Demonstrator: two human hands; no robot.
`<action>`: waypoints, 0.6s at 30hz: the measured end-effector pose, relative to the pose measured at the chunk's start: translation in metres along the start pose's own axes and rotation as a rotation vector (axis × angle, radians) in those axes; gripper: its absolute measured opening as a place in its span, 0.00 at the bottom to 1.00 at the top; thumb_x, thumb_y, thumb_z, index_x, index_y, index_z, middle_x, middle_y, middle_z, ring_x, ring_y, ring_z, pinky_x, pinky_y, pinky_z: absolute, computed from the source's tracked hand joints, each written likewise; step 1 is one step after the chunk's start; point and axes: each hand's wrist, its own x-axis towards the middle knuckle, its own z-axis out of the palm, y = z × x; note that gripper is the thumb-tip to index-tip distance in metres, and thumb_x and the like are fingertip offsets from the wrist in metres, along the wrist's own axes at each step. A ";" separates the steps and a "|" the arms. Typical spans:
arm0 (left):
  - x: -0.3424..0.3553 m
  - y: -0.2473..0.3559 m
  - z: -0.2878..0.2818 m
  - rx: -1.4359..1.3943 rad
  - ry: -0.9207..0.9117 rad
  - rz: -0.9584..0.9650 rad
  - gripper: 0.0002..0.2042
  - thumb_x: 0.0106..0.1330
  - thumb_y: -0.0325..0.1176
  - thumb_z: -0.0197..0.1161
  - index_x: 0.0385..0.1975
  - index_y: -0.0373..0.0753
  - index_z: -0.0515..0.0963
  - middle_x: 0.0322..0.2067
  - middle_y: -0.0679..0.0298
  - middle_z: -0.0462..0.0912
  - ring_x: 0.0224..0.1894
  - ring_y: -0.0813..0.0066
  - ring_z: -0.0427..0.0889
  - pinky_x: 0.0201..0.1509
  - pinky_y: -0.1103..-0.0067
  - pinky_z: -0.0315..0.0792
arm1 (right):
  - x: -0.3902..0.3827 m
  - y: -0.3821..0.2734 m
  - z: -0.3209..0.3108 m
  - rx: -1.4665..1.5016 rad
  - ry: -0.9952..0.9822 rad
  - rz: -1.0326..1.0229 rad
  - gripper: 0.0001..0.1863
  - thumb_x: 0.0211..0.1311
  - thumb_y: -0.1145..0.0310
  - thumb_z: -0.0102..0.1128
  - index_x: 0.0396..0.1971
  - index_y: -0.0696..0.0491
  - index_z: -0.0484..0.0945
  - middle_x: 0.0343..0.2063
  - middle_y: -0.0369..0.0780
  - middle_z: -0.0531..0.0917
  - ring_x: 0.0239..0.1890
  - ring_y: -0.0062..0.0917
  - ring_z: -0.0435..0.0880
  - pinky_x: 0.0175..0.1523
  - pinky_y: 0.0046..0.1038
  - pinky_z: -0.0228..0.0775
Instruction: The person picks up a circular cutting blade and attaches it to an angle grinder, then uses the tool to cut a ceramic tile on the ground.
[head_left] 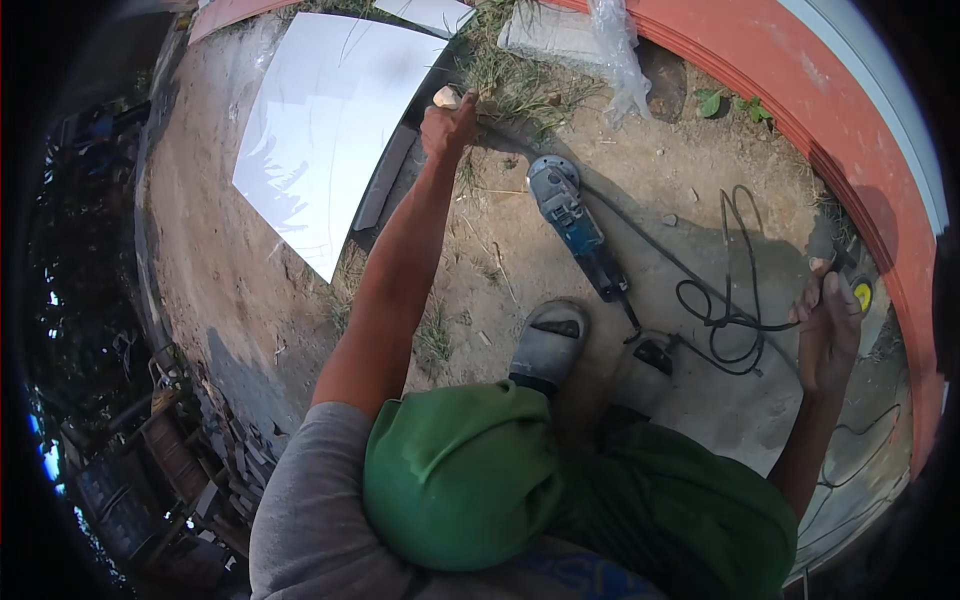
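My left hand (448, 130) reaches to the lower right edge of a large white sheet (330, 110). Its fingers are curled, and a pale, stone-like lump (446, 97) shows at the fingertips. At the right, my right hand (828, 335) is closed, with the black power cable (740, 318) running up to its fingers. A tan lump and a dark piece show just beyond that hand; what they are I cannot make out. Between my hands a blue and grey angle grinder (578, 228) lies on the ground, its round disc end pointing away from me.
My sandalled foot (550, 345) stands close below the grinder. Cable loops spread to its right. A red-painted ledge (875, 190) curves along the far right, with a yellow disc (862, 295) near it. Clear plastic wrap (617, 60) and grass lie at the back. Stacked rubble sits lower left.
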 end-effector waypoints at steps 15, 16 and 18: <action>-0.192 0.081 -0.048 -0.391 -0.288 1.079 0.23 0.68 0.29 0.71 0.62 0.39 0.79 0.54 0.57 0.86 0.53 0.63 0.88 0.60 0.71 0.81 | 0.011 0.000 0.102 -1.107 0.024 -0.157 0.16 0.73 0.65 0.65 0.48 0.64 0.85 0.26 0.37 0.78 0.27 0.16 0.73 0.34 0.26 0.66; -0.203 0.080 -0.043 -0.259 -0.324 1.171 0.24 0.66 0.28 0.72 0.64 0.44 0.79 0.55 0.58 0.85 0.54 0.61 0.88 0.61 0.70 0.81 | 0.014 0.006 0.110 -1.118 -0.015 -0.244 0.16 0.73 0.65 0.65 0.46 0.64 0.85 0.25 0.40 0.79 0.26 0.19 0.75 0.34 0.28 0.67; -0.221 0.083 -0.038 -0.285 -0.368 1.166 0.24 0.66 0.27 0.72 0.63 0.44 0.80 0.55 0.59 0.85 0.55 0.61 0.88 0.61 0.70 0.81 | 0.018 0.016 0.115 -1.128 -0.040 -0.320 0.16 0.72 0.64 0.64 0.45 0.64 0.86 0.25 0.43 0.80 0.25 0.22 0.76 0.34 0.31 0.69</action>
